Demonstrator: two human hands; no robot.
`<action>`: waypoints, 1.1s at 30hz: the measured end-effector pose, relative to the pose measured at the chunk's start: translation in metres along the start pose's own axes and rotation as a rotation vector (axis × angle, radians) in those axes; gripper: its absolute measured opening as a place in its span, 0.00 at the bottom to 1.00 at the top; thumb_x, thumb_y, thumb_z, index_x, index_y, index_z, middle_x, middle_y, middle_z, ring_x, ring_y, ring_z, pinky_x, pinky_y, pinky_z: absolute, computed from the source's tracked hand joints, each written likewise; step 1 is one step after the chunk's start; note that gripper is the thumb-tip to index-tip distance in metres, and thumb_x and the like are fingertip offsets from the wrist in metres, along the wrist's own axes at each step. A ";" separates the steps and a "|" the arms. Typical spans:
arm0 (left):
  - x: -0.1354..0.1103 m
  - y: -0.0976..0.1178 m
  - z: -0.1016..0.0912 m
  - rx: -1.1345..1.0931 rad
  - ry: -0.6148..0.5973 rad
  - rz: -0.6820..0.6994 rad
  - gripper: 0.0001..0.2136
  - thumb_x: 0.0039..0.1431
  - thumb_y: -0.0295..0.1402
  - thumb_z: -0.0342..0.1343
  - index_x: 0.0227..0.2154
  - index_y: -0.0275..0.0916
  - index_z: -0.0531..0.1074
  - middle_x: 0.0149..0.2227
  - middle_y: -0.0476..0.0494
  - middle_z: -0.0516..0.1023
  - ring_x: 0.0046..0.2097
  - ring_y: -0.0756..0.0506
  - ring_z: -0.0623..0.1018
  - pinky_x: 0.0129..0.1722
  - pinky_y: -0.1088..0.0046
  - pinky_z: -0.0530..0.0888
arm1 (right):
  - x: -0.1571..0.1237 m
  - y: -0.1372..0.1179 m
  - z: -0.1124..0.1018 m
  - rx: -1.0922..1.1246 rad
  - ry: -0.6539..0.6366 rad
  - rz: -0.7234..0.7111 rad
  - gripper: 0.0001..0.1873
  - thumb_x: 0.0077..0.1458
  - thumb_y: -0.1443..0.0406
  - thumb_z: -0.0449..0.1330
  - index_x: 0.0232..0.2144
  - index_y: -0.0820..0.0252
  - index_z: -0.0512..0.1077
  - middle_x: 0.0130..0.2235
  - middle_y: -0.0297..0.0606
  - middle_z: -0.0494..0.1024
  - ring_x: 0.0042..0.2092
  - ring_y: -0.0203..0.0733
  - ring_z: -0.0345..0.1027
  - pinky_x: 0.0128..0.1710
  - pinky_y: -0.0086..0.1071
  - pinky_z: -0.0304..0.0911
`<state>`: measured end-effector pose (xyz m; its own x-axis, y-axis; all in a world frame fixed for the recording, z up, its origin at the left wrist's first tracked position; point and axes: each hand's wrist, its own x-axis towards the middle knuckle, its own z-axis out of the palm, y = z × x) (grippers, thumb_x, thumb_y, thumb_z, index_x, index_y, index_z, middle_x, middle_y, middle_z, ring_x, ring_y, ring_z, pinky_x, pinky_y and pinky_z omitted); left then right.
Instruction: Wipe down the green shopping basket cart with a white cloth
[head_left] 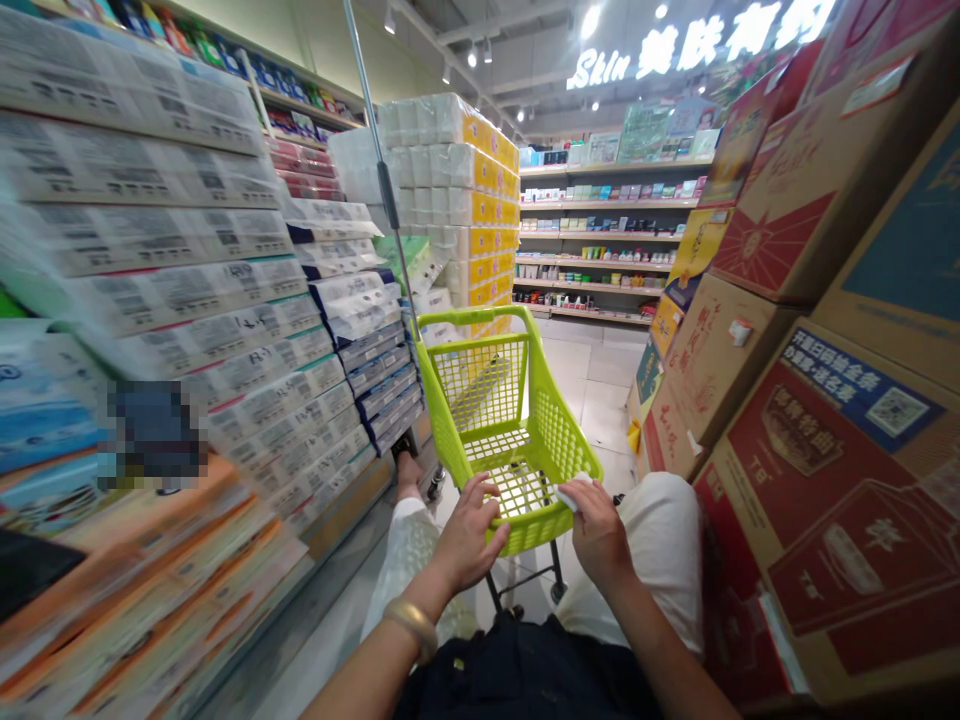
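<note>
L hand [466, 532] closed on near rim of cart [480, 385]; R hand [598, 532] grips same rim w/ white item [574, 491]; cart long axis runs fwd.

Wrapped tissue packs [187, 270] stand stacked high on the left, with a tower of paper rolls [465, 190] beyond them. Printed cartons [810, 240] pile up on the right. Ahead, stocked shelves [607, 230] rise from a tiled floor [589, 400] beneath a lit sign [690, 40].

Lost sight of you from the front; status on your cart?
Left hand and right hand on green shopping cart rim; right hand holding something white. Paper-roll packs left, cardboard boxes right.
</note>
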<state>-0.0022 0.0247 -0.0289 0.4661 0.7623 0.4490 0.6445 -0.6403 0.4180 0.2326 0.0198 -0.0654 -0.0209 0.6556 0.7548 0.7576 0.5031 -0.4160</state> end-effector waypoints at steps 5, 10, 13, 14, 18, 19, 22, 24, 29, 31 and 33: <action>-0.003 -0.002 -0.005 0.000 -0.004 -0.011 0.07 0.61 0.33 0.49 0.29 0.40 0.68 0.48 0.40 0.70 0.63 0.37 0.61 0.60 0.52 0.65 | 0.001 -0.011 -0.003 0.023 -0.015 -0.011 0.23 0.50 0.78 0.48 0.40 0.57 0.76 0.41 0.41 0.81 0.46 0.46 0.74 0.55 0.48 0.64; -0.006 -0.002 -0.009 0.007 -0.012 -0.018 0.09 0.62 0.33 0.47 0.28 0.40 0.68 0.48 0.39 0.70 0.63 0.37 0.61 0.60 0.51 0.65 | -0.005 -0.018 -0.007 0.013 -0.029 -0.013 0.23 0.51 0.78 0.48 0.41 0.56 0.75 0.41 0.41 0.81 0.45 0.47 0.74 0.55 0.49 0.64; -0.005 -0.001 -0.010 0.007 -0.015 -0.003 0.09 0.62 0.33 0.47 0.28 0.41 0.68 0.48 0.39 0.70 0.63 0.38 0.61 0.60 0.52 0.66 | -0.008 -0.020 -0.007 0.014 -0.011 -0.006 0.23 0.51 0.78 0.48 0.41 0.56 0.76 0.41 0.41 0.81 0.45 0.47 0.74 0.56 0.50 0.63; -0.004 -0.001 -0.011 0.008 -0.018 0.002 0.09 0.62 0.32 0.47 0.28 0.41 0.68 0.48 0.39 0.71 0.63 0.38 0.62 0.60 0.52 0.66 | -0.009 -0.020 -0.007 0.012 -0.009 -0.005 0.23 0.51 0.78 0.48 0.42 0.56 0.76 0.41 0.41 0.81 0.45 0.47 0.74 0.56 0.50 0.63; 0.001 -0.005 -0.012 0.022 -0.022 0.006 0.08 0.61 0.32 0.48 0.27 0.41 0.68 0.48 0.40 0.71 0.63 0.38 0.62 0.60 0.54 0.67 | -0.014 -0.019 -0.004 0.003 0.000 -0.016 0.24 0.53 0.78 0.47 0.44 0.57 0.75 0.43 0.41 0.81 0.48 0.48 0.73 0.57 0.50 0.62; 0.002 -0.007 -0.012 0.027 -0.025 0.004 0.08 0.61 0.32 0.48 0.27 0.40 0.68 0.48 0.40 0.72 0.63 0.38 0.63 0.60 0.54 0.67 | -0.015 -0.018 -0.003 0.002 0.000 -0.024 0.24 0.53 0.78 0.47 0.46 0.57 0.74 0.44 0.41 0.81 0.49 0.48 0.73 0.57 0.51 0.62; 0.005 -0.015 -0.017 0.048 -0.040 0.011 0.08 0.60 0.31 0.48 0.26 0.40 0.68 0.48 0.40 0.72 0.63 0.39 0.63 0.61 0.54 0.66 | -0.017 -0.019 0.001 0.003 -0.013 -0.061 0.26 0.54 0.78 0.47 0.49 0.57 0.73 0.47 0.41 0.80 0.51 0.46 0.73 0.58 0.50 0.62; 0.007 -0.023 -0.022 0.069 -0.044 0.021 0.08 0.59 0.30 0.48 0.26 0.40 0.68 0.48 0.39 0.73 0.63 0.39 0.63 0.61 0.54 0.67 | -0.018 -0.023 0.003 0.012 -0.031 -0.090 0.26 0.54 0.78 0.47 0.51 0.57 0.73 0.49 0.41 0.79 0.52 0.45 0.72 0.58 0.48 0.62; 0.006 -0.038 -0.038 0.157 -0.031 0.005 0.06 0.55 0.27 0.49 0.28 0.41 0.70 0.47 0.41 0.74 0.63 0.38 0.63 0.62 0.50 0.65 | -0.016 -0.043 0.008 0.079 -0.105 -0.136 0.31 0.53 0.79 0.46 0.55 0.54 0.70 0.51 0.39 0.78 0.55 0.42 0.70 0.60 0.46 0.62; 0.003 -0.034 -0.040 0.200 0.008 -0.019 0.07 0.53 0.27 0.50 0.34 0.41 0.71 0.47 0.40 0.74 0.62 0.36 0.64 0.62 0.46 0.62 | -0.015 -0.052 0.010 0.110 -0.129 -0.172 0.32 0.53 0.79 0.46 0.56 0.54 0.69 0.52 0.38 0.78 0.56 0.41 0.70 0.59 0.45 0.63; 0.000 -0.023 -0.037 0.206 0.034 -0.021 0.10 0.55 0.30 0.51 0.40 0.41 0.71 0.49 0.39 0.73 0.62 0.35 0.64 0.62 0.44 0.61 | -0.014 -0.057 0.009 0.135 -0.141 -0.210 0.31 0.55 0.79 0.46 0.56 0.53 0.69 0.52 0.38 0.78 0.56 0.40 0.70 0.59 0.44 0.64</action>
<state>-0.0393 0.0355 -0.0091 0.4330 0.7694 0.4697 0.7655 -0.5889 0.2590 0.1842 -0.0126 -0.0569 -0.2660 0.5963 0.7574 0.6332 0.7005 -0.3291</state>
